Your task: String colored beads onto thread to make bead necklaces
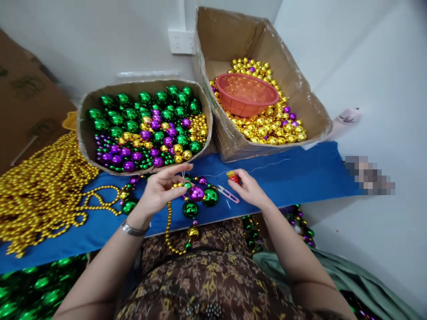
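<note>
My left hand [163, 189] pinches the end of a bead necklace [196, 194], with a small green bead and clear thread at its fingertips. Large purple, green and gold beads hang below, along with a loop of small gold beads. In my right hand [251, 189] is a small red and yellow lighter [233, 177], held apart from the necklace. A pale thread [213, 175] runs across the cloth behind both hands. Pink thread snips [229, 194] lie on the blue cloth between the hands, beside a thin white needle-like piece [228, 204].
One cardboard box [81, 129] holds green, purple and gold beads. A taller box [230, 149] contains gold and purple beads and a red plastic basket [247, 106]. Gold bead strings [46, 182] are heaped at left on the blue-covered table [300, 173]. Large green beads [43, 284] sit lower left.
</note>
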The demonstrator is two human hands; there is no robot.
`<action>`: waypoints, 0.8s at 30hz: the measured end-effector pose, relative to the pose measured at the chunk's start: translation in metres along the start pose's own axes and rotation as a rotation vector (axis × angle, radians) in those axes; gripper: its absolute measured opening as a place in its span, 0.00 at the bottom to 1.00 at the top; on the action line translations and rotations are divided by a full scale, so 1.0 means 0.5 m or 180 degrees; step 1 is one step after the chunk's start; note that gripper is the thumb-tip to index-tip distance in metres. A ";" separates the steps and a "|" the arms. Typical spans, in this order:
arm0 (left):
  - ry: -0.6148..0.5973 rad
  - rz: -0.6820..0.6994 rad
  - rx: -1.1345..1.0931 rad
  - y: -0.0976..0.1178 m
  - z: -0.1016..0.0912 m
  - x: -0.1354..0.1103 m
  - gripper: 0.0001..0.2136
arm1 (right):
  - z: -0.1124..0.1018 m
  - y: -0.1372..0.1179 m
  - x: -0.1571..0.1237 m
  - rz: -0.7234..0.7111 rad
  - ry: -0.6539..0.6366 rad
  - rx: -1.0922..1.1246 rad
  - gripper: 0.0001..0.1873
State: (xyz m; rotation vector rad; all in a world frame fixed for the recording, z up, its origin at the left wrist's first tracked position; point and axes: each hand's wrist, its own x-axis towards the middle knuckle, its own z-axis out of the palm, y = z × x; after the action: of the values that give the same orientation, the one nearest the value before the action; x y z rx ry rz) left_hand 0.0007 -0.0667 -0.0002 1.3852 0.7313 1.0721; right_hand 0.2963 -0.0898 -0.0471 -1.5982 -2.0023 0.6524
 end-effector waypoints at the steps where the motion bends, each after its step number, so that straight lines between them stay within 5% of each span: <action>1: -0.0102 -0.0020 0.0040 0.002 0.003 0.001 0.25 | -0.008 -0.023 0.010 -0.0200 -0.0043 0.0366 0.14; 6: -0.0582 -0.0184 -0.0077 0.003 0.015 0.009 0.26 | -0.030 -0.124 0.065 -0.1052 -0.0753 0.0840 0.19; 10: -0.0674 -0.0151 -0.0340 -0.010 0.016 0.012 0.27 | -0.008 -0.154 0.108 -0.1742 -0.0601 0.0505 0.33; 24: -0.0503 -0.0378 -0.0585 -0.028 0.006 0.015 0.27 | 0.041 -0.152 0.140 -0.2112 -0.0205 0.0229 0.22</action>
State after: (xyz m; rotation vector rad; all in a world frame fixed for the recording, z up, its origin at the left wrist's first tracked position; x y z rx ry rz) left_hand 0.0087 -0.0594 -0.0121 1.2379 0.5773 0.9022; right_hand 0.2132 -0.0375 -0.0083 -0.7879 -2.3353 0.5026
